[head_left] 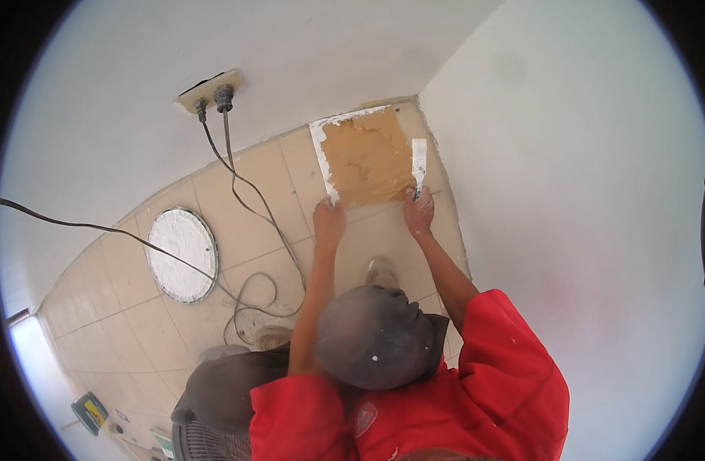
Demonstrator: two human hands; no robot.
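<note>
On the tiled floor by the wall corner lies a brown, wrinkled, roughly square sheet (pixel 365 157), with white material along its left and far edges. I cannot tell what the sheet is made of. My left hand (pixel 329 219) is closed at its near left corner, with the fingers pressed on the white edge. A putty knife (pixel 419 159) with a white-smeared blade points away from me over the sheet's right side. My right hand (pixel 419 211) is wrapped round its handle, beside the sheet's near right corner.
Left on the floor stands a round bucket or lid (pixel 182 255) covered in white. A dark cable (pixel 241 180) runs from a wall socket (pixel 208 91) down to loops near my left knee. A plastic crate (pixel 210 442) is beside me. White walls enclose the corner.
</note>
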